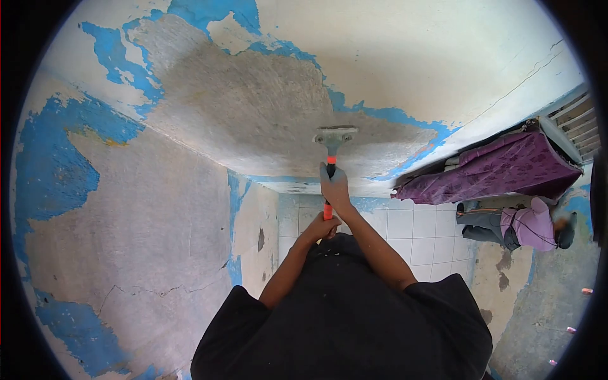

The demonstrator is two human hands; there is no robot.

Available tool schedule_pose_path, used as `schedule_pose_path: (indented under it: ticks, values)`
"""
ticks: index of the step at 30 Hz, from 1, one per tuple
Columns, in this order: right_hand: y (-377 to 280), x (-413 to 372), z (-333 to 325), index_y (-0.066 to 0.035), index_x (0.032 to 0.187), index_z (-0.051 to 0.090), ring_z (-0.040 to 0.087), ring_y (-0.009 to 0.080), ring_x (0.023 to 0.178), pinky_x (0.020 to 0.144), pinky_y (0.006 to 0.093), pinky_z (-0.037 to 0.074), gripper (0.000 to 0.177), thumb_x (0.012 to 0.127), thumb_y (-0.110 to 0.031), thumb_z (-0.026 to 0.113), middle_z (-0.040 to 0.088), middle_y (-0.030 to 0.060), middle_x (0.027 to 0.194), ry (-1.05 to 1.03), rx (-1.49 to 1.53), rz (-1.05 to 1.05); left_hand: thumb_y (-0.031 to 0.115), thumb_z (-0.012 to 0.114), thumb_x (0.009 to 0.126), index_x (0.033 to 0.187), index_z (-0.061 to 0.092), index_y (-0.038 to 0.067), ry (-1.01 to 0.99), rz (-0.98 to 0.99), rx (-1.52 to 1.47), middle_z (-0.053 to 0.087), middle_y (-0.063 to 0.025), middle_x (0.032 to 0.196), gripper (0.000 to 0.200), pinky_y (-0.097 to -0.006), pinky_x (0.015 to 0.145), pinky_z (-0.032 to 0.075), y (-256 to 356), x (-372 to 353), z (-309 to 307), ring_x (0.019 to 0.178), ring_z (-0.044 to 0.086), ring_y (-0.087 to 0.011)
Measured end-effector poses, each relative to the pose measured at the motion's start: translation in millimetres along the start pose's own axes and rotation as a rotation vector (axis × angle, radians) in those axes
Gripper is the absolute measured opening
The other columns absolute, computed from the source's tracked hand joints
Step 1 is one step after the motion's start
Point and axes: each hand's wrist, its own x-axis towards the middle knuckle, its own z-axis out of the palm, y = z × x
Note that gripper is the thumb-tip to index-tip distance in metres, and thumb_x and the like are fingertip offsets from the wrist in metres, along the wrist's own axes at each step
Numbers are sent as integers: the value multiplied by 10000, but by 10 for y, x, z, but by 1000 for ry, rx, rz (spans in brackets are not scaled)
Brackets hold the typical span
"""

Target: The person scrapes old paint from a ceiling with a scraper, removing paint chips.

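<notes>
A long-handled scraper [332, 147] with a wide metal head and an orange-and-black handle is held out in front of me. Its blade edge lies at the wall [253, 107], over a grey stripped patch bordered by blue and cream paint. My right hand [334, 185] wraps round the upper handle, just below the head. Lower down, near my chest, my left hand [322, 227] is closed round the handle's end. Dusty grey marks cover the fingers of my right hand.
At the right, purple patterned cloth [487, 166] covers something below a louvred window [576, 126]. Another person in a pink top [531, 225] stands beyond it. White tiles [399, 225] cover the floor. The left wall [152, 228] has cracks and peeling blue paint.
</notes>
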Motion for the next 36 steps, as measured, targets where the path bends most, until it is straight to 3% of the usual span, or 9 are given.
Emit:
schedule_pose_path:
  ticks: [6, 9, 12, 15, 18, 21, 27, 30, 36]
  values:
    - [-707, -29, -114, 39, 681, 505, 380, 128, 499, 483, 353, 359, 393, 928, -264, 547, 463, 86, 514, -19, 23, -101, 173, 618, 849, 588, 462, 67, -13, 138, 65, 449, -33, 456, 322, -280, 364, 329, 518, -127, 156, 364, 433, -125]
    - [-669, 4, -104, 39, 681, 502, 382, 129, 500, 485, 348, 359, 396, 929, -266, 548, 466, 85, 519, -32, 51, -88, 170, 618, 847, 584, 460, 63, -6, 161, 11, 455, -35, 455, 325, -280, 366, 328, 520, -112, 156, 360, 436, -129]
    - [-31, 67, 36, -58, 618, 441, 390, 93, 375, 372, 296, 305, 423, 930, -317, 564, 404, -9, 464, 91, -48, -282, 172, 615, 850, 585, 459, 59, 47, 52, 52, 447, -33, 454, 328, -280, 366, 323, 166, -9, 43, 359, 431, -128]
    - [-30, -9, 1, -58, 615, 441, 393, 99, 353, 354, 296, 308, 429, 930, -321, 563, 402, -12, 454, -9, 31, 12, 171, 619, 849, 587, 459, 60, -16, -17, -20, 445, -31, 453, 327, -280, 364, 323, -70, 9, -47, 359, 431, -127]
    - [-326, 25, -36, -55, 614, 442, 403, 111, 339, 344, 299, 313, 429, 931, -321, 558, 410, -6, 447, 11, 42, -114, 164, 626, 844, 589, 464, 57, 57, 109, 153, 442, -34, 451, 321, -284, 360, 318, 435, -185, 161, 360, 431, -127]
    - [-719, -20, -125, 47, 692, 503, 386, 140, 522, 509, 359, 371, 397, 927, -270, 548, 457, 105, 530, -26, 21, -83, 158, 616, 844, 583, 469, 54, 13, 112, 38, 442, -38, 448, 317, -290, 361, 326, 606, -185, 202, 358, 429, -132]
    - [-113, -16, -42, 43, 693, 509, 389, 128, 521, 499, 362, 364, 384, 927, -258, 547, 452, 108, 526, -5, -26, 29, 190, 604, 859, 604, 468, 61, 34, 12, 116, 449, -36, 458, 317, -275, 365, 330, 107, -62, 33, 356, 423, -135]
    - [-83, 39, -35, -49, 632, 453, 427, 123, 359, 363, 298, 331, 416, 927, -323, 558, 416, -5, 457, 8, 7, -21, 190, 609, 853, 613, 467, 63, -7, 35, 66, 451, -32, 464, 306, -268, 365, 327, 161, -90, 48, 358, 426, -129]
    - [-834, -10, -168, -47, 634, 453, 424, 128, 360, 362, 305, 336, 415, 927, -323, 554, 421, 5, 463, 23, 87, -171, 171, 598, 846, 616, 474, 61, -30, 183, 101, 453, -32, 465, 283, -266, 369, 334, 743, -194, 248, 364, 429, -122]
